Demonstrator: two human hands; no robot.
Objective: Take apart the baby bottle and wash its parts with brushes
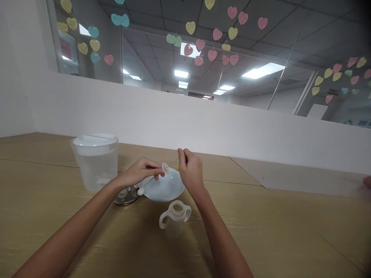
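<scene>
My left hand point(149, 169) pinches a small round translucent straw piece point(165, 168) over the bowl. From beneath it a thin tube point(149, 181) slants down to a white ball-shaped end point(141, 191). With closed fingers, my right hand point(189, 164) grips a thin rod point(173, 162) that runs to the straw piece; whether it passes inside, I cannot tell. A white bowl point(164, 191) sits below both hands. Nearer to me stands a translucent two-handled sippy cup point(175, 220), upright and without a lid.
A translucent lidded pitcher point(95, 162) stands at the left. Beside the bowl is a shiny metal dish point(126, 197), partly behind my left wrist, with something clear in it. A white wall point(188, 119) rises behind the table. Part of a hand point(367, 182) shows at the right edge.
</scene>
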